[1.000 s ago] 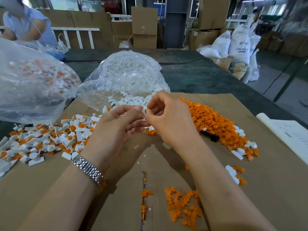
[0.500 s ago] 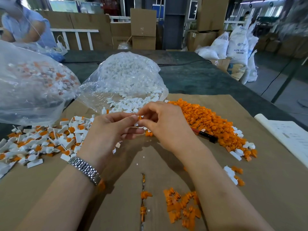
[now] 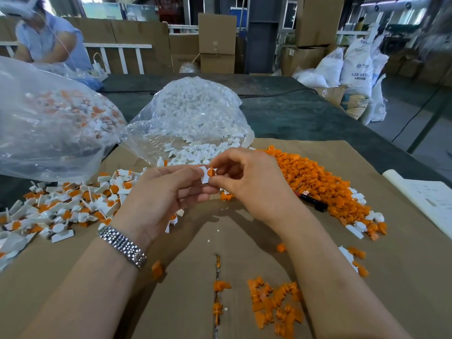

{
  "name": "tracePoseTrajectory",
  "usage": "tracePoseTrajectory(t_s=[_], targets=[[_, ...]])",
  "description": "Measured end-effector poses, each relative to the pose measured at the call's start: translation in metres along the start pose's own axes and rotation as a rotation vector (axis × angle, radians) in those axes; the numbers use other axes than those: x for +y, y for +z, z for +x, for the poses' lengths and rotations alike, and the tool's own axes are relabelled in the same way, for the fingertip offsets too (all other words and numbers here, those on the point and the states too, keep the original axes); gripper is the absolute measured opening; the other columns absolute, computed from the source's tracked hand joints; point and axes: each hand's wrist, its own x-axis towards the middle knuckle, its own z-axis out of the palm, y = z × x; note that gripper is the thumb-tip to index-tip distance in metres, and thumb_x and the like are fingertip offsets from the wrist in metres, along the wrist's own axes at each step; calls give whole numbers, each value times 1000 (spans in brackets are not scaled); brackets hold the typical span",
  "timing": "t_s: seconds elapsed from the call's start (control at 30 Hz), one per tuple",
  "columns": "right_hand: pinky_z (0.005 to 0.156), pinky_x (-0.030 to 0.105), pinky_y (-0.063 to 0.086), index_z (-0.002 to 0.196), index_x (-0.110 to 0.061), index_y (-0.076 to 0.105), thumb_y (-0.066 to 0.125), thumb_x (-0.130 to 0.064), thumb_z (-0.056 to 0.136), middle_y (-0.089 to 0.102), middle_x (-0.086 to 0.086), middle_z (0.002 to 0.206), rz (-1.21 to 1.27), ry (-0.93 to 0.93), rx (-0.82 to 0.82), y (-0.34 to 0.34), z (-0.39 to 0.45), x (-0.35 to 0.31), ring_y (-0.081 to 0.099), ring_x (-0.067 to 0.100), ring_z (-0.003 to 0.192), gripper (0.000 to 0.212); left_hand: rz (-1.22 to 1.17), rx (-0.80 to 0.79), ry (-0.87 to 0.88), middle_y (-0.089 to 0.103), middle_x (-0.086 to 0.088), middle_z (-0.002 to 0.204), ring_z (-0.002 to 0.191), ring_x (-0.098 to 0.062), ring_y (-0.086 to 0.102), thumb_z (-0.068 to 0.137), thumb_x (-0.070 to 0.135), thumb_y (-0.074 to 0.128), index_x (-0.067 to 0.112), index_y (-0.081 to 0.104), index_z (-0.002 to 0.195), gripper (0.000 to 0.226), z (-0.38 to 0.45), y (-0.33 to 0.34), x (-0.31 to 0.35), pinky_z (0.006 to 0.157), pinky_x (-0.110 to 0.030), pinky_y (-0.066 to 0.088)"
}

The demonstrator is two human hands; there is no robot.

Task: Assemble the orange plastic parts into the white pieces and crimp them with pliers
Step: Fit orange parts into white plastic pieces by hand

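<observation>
white piece (image 3: 205, 176) with orange part (image 3: 210, 172) | orange heap (image 3: 315, 177) | mixed white-and-orange pile (image 3: 66, 204) | clear bag (image 3: 193, 118) of white pieces | clear bag (image 3: 49, 123) of white-orange pieces | brown cardboard (image 3: 244, 241) | silver watch band (image 3: 122, 245) | black tool (image 3: 313, 203) | dark green table (image 3: 293, 113)

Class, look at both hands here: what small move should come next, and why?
Probably press the orange part fully into the white piece: the left hand pinches the white piece while the right hand holds the orange part at it.
</observation>
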Motion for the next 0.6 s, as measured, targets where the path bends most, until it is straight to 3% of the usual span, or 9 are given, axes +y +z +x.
tracePoseTrajectory(t_s=[0.3,0.6], targets=[[79,27,57,101,-20,75,85,-18,81,69,-7,86,34,-17,-7,1,-2,-1,67,9,80,23,20,3,24,77,-21,88,74,-23,76,70,15,78,-1,77,94,28,-2,0,2,62,-22,59],[81,31,57,101,-18,77,82,-16,83,69,-5,90,-29,-81,11,2,-1,2,67,8,83,18,40,-21,13,76,-23,92,80,-27,77,73,15,78,-3,78,94,28,-1,-4,1,61,-22,59]])
